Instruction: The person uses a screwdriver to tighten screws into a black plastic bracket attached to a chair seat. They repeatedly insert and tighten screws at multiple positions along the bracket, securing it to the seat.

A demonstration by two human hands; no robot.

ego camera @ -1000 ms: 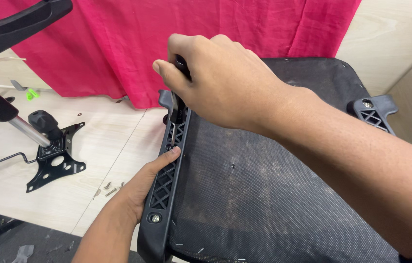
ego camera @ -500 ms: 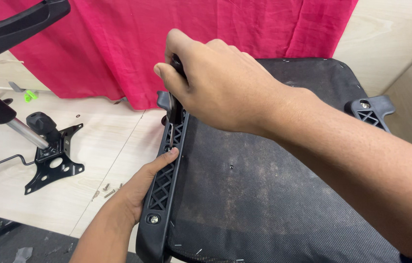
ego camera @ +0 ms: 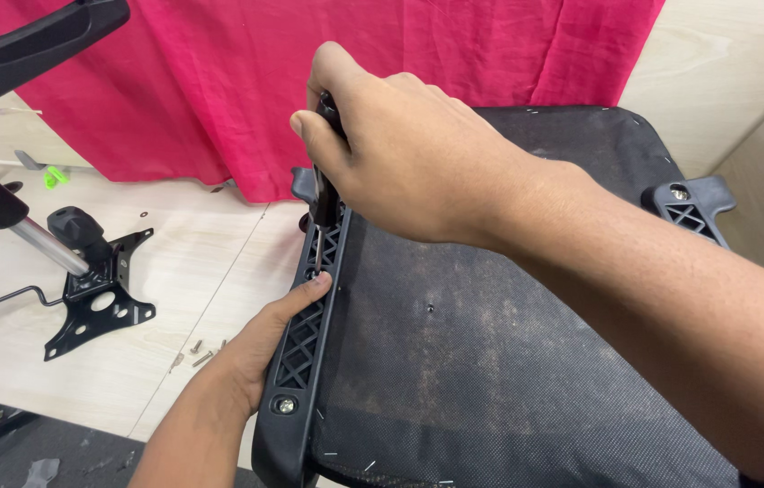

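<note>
I am clamping my right hand [ego camera: 409, 154] on the slim, rigid screwdriver [ego camera: 322, 203], while my left hand [ego camera: 260, 348] is bracing the stiff, ribbed bracket [ego camera: 305, 339] of the bulky seat [ego camera: 490, 361] below it.

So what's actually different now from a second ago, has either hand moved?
Very little. The right hand keeps its grip on the screwdriver and has shifted slightly on the handle, its tip staying down at the black plastic bracket. The left hand still steadies that bracket on the upturned seat. The metal plate and loose screws lie unmoved.
</note>
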